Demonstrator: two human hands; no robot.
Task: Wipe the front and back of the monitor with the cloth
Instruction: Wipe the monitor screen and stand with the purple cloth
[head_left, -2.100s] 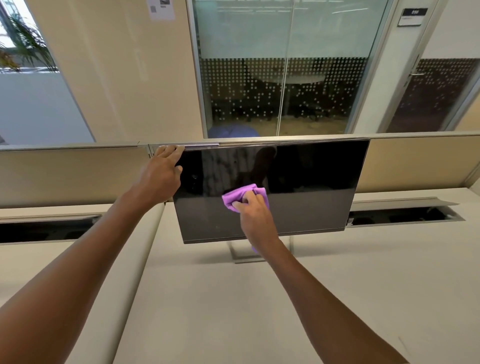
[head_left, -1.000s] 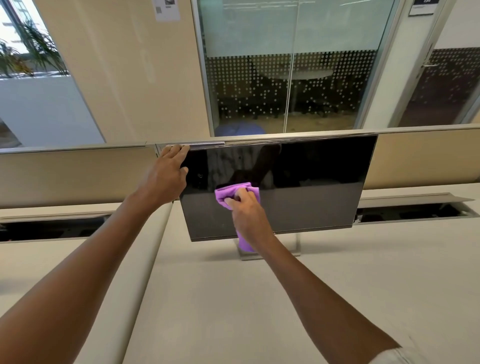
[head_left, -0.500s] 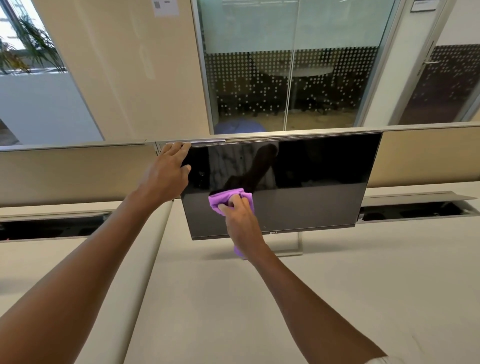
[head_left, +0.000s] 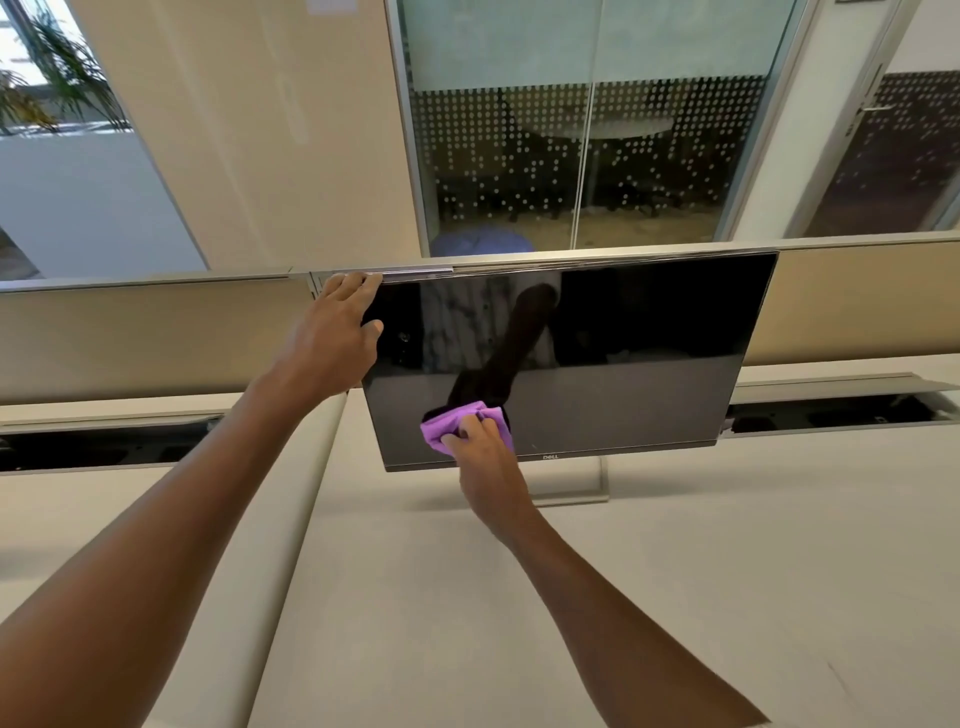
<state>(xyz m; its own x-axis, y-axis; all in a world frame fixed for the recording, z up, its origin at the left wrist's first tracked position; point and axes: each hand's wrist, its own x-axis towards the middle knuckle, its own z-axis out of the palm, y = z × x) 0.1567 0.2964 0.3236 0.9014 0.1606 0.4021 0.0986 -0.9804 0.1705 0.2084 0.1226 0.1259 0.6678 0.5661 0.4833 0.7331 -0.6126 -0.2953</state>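
Note:
A black monitor (head_left: 623, 364) stands on a silver stand (head_left: 582, 483) on the pale desk, its dark screen facing me. My left hand (head_left: 327, 343) grips the monitor's top left corner, fingers curled over the upper edge and thumb on the screen. My right hand (head_left: 485, 462) holds a bunched purple cloth (head_left: 447, 423) and presses it against the lower left part of the screen, just above the bottom bezel. The back of the monitor is hidden.
A beige partition (head_left: 130, 338) runs behind the monitor. Open cable troughs (head_left: 831, 415) lie in the desk on the right and on the left (head_left: 104, 447). Glass walls and a door stand beyond. Bare desk surface (head_left: 675, 597) spreads in front.
My right hand has slid the cloth down the screen and slightly left, from mid-height to near the bottom bezel. My left hand has stayed on the top left corner.

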